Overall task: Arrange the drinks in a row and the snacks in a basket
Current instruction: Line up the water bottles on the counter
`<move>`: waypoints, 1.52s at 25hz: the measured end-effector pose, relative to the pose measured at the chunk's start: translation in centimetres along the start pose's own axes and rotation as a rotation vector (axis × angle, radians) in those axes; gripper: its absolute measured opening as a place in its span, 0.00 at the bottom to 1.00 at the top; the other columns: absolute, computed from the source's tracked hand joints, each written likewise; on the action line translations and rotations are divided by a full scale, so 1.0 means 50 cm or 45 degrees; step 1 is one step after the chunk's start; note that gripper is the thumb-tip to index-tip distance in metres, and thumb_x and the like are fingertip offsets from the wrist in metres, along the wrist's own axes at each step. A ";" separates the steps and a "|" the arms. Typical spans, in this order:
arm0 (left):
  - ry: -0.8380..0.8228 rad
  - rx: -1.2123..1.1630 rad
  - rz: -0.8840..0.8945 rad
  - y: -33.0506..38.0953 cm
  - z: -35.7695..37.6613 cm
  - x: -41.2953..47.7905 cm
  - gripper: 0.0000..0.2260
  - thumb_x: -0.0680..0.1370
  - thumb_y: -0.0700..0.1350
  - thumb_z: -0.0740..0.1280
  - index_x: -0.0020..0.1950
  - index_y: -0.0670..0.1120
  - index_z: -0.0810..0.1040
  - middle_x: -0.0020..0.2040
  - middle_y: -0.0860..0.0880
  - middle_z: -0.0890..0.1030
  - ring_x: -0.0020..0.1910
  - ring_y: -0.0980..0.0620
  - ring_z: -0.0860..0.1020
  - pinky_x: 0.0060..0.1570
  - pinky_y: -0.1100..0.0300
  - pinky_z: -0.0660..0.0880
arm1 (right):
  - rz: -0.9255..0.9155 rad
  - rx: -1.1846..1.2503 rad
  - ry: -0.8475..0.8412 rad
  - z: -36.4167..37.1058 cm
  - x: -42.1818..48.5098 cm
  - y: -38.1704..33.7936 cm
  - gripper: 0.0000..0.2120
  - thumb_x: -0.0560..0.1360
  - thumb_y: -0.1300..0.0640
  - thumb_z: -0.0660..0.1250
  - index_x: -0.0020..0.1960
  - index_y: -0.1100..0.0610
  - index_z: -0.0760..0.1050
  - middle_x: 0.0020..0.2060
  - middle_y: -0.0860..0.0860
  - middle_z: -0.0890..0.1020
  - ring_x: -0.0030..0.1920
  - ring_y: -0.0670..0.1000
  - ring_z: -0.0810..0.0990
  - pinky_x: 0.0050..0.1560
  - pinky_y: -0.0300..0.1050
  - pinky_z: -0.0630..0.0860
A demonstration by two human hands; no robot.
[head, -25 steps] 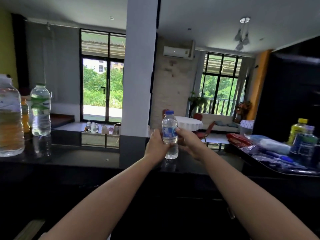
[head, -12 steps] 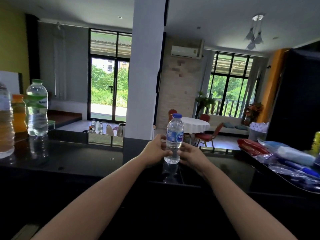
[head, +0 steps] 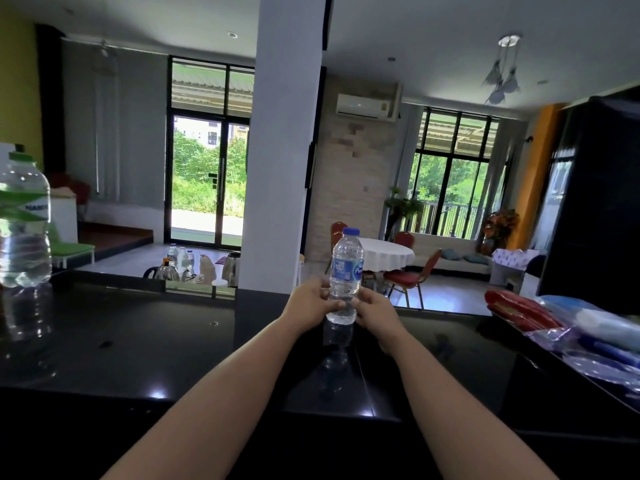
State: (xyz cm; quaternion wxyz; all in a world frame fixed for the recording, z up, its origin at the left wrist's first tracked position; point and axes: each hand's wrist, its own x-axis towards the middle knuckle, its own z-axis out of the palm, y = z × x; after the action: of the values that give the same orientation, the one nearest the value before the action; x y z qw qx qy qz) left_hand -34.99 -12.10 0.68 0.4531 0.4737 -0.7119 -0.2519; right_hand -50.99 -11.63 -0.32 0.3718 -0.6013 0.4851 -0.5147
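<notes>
A small clear water bottle (head: 345, 271) with a blue cap and blue label stands upright on the glossy black counter (head: 138, 341), near its far edge. My left hand (head: 308, 301) grips its lower part from the left and my right hand (head: 375, 308) grips it from the right. A larger water bottle (head: 22, 223) with a green cap and green label stands at the counter's far left. At the right lie snack packets: a red one (head: 519, 311) and clear and blue plastic-wrapped ones (head: 602, 327).
A white pillar (head: 284, 150) rises just behind the counter, left of the small bottle. A dark tall cabinet (head: 599, 202) stands at the right. Beyond the counter are kettles, a round table with red chairs and glass doors.
The small bottle came down from the air onto the counter, still in both hands. The view has swung right; the orange drink and the nearest big bottle at the left have left the frame.
</notes>
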 end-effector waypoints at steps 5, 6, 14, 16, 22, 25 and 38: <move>0.055 0.087 0.072 -0.010 0.015 0.021 0.21 0.69 0.49 0.76 0.59 0.47 0.76 0.50 0.54 0.81 0.46 0.59 0.79 0.41 0.72 0.68 | 0.016 0.017 -0.030 -0.007 0.037 0.014 0.13 0.78 0.67 0.61 0.58 0.58 0.79 0.51 0.55 0.85 0.55 0.55 0.83 0.64 0.58 0.75; 0.051 0.098 0.091 -0.010 0.016 0.020 0.20 0.70 0.49 0.76 0.59 0.47 0.76 0.51 0.53 0.82 0.47 0.58 0.79 0.43 0.71 0.70 | 0.024 0.032 -0.039 -0.008 0.038 0.013 0.13 0.78 0.67 0.61 0.58 0.58 0.79 0.51 0.55 0.85 0.55 0.56 0.83 0.64 0.58 0.75; 0.061 0.465 0.099 0.002 0.013 -0.029 0.17 0.77 0.53 0.65 0.65 0.50 0.73 0.54 0.46 0.82 0.52 0.46 0.79 0.49 0.54 0.74 | -0.024 -0.169 0.000 0.003 -0.026 -0.018 0.18 0.80 0.62 0.58 0.68 0.54 0.74 0.62 0.51 0.80 0.64 0.52 0.76 0.66 0.48 0.71; 0.145 0.570 0.049 0.006 -0.002 -0.058 0.17 0.79 0.53 0.62 0.66 0.50 0.71 0.55 0.46 0.81 0.54 0.45 0.78 0.46 0.55 0.71 | -0.026 -0.276 0.084 0.007 -0.060 -0.027 0.19 0.81 0.58 0.59 0.71 0.54 0.70 0.67 0.51 0.76 0.68 0.53 0.72 0.68 0.48 0.67; 0.286 0.910 0.053 0.014 -0.118 -0.190 0.21 0.80 0.51 0.59 0.72 0.46 0.65 0.71 0.45 0.71 0.69 0.45 0.69 0.66 0.48 0.65 | -0.093 -0.882 0.243 0.047 -0.184 -0.067 0.18 0.78 0.54 0.58 0.67 0.54 0.70 0.64 0.54 0.74 0.65 0.60 0.71 0.61 0.54 0.69; 0.275 1.196 -0.096 0.004 -0.228 -0.256 0.28 0.81 0.54 0.56 0.77 0.44 0.53 0.78 0.44 0.56 0.77 0.45 0.54 0.73 0.42 0.51 | -0.187 -1.207 0.027 0.105 -0.216 -0.111 0.26 0.79 0.50 0.58 0.74 0.57 0.62 0.73 0.56 0.65 0.72 0.60 0.63 0.70 0.55 0.63; 0.630 1.538 -0.118 -0.051 -0.728 -0.476 0.26 0.80 0.51 0.57 0.75 0.43 0.56 0.75 0.42 0.63 0.74 0.44 0.60 0.72 0.45 0.58 | -0.457 -1.170 -0.399 0.574 -0.234 -0.294 0.30 0.79 0.43 0.58 0.77 0.55 0.60 0.77 0.55 0.59 0.75 0.61 0.59 0.73 0.56 0.62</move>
State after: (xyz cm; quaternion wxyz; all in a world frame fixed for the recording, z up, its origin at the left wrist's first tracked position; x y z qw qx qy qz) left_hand 1.67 10.87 5.80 0.2466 0.7190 -0.5818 0.2895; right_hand -19.92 1.91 5.00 0.0434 -0.8462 0.4886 -0.2079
